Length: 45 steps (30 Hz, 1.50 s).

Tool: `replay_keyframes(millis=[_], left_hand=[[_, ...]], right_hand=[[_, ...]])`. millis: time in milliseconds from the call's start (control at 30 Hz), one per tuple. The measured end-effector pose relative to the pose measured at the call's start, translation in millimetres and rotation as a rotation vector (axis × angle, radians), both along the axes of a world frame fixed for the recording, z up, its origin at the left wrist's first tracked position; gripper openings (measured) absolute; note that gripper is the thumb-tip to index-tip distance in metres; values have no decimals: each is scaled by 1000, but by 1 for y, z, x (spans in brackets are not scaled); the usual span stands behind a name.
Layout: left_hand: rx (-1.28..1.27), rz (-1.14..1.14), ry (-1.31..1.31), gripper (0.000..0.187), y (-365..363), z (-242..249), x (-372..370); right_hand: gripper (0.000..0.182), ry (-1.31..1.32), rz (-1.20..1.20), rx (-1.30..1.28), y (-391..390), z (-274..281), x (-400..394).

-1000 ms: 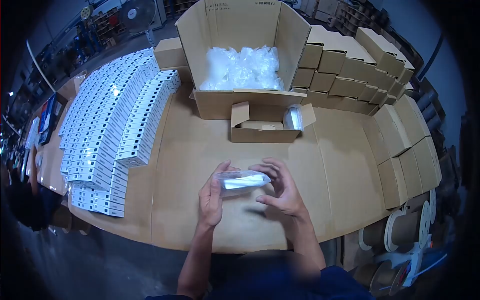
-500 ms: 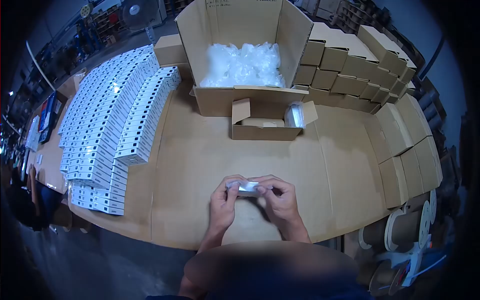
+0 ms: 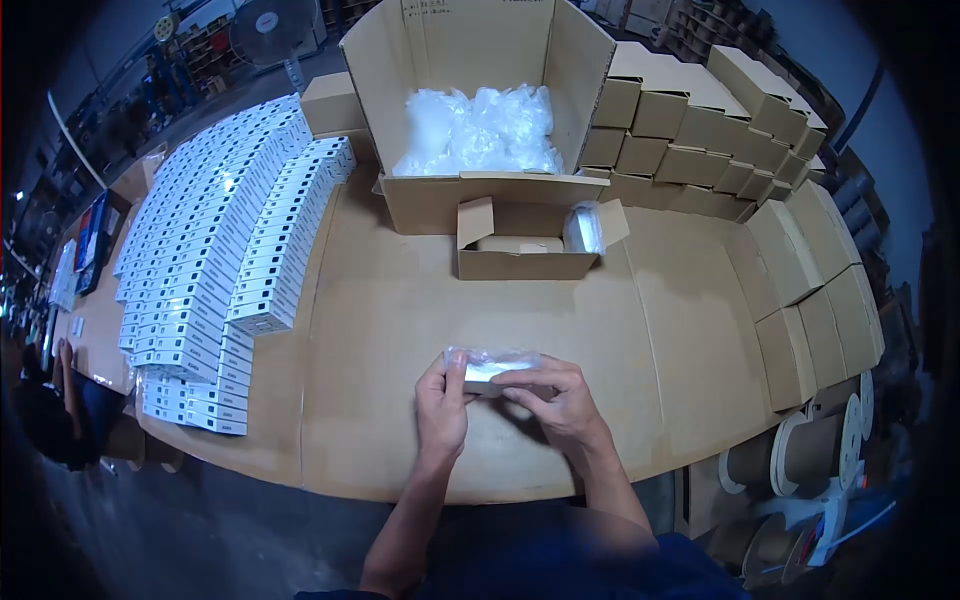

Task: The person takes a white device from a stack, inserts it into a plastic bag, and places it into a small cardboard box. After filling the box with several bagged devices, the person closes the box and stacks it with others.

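A small item in clear plastic wrap (image 3: pixel 490 364) is held between both hands above the cardboard-covered table. My left hand (image 3: pixel 441 405) grips its left end, thumb on top. My right hand (image 3: pixel 556 395) pinches the wrap at the right end and lower edge. Beyond the hands stands a small open carton (image 3: pixel 525 266), with a plastic-wrapped piece (image 3: pixel 583 230) upright at its right end. Behind that, a large open box (image 3: pixel 480 188) holds a heap of clear plastic bags (image 3: pixel 480 130).
Stacked white boxes (image 3: pixel 215 235) cover the left side of the table (image 3: pixel 400 310). Brown cartons (image 3: pixel 690 130) are piled at the back right, and more (image 3: pixel 815 290) line the right edge. Cable spools (image 3: pixel 820 440) stand at lower right. Another person's arm (image 3: pixel 68 375) shows at far left.
The wrapped item is tilted up and shows more of its clear plastic. My right hand has shifted its fingers across the item's lower right part. The camera view has moved slightly.
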<state>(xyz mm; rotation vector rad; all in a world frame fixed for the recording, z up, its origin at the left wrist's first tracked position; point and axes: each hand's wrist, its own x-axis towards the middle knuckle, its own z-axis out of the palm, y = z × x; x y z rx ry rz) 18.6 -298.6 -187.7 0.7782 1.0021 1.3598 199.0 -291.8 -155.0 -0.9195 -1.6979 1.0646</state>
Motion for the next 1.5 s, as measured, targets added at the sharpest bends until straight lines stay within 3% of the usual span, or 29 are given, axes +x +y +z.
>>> replay_keyframes(millis=[200,467,600,767,833,900,967,1033,1167,1267,1500], left_hand=[[-62,45,-100,34,-3,-4,0],[178,-195,10,40,-5,19,-22],[329,-306,297,31,3,10,-39],[254,-336,336,26,10,22,-41],[265,-376,394,24,15,32,-43],[387,-405,548,31,26,33,-48],[429,-368,536,40,34,31,-45],[387,-267,363,49,45,28,-38],[426,-147,861,72,68,45,-43],[518,-202,1270,74,89,35,-51],[563,-236,1502,81,110,30,-44]], right_hand=[[33,-10,-75,-141,0,7,-2],[32,8,-70,-196,9,1,8],[35,-125,-60,27,12,5,8],[37,-502,-176,362,16,40,9],[34,-545,-18,350,21,43,16],[26,-561,62,406,24,48,18],[25,-543,64,439,32,54,23],[24,-516,-18,478,42,62,29],[21,-494,-406,531,61,80,41],[18,-525,-627,543,83,78,48],[15,-602,-769,629,120,53,51]])
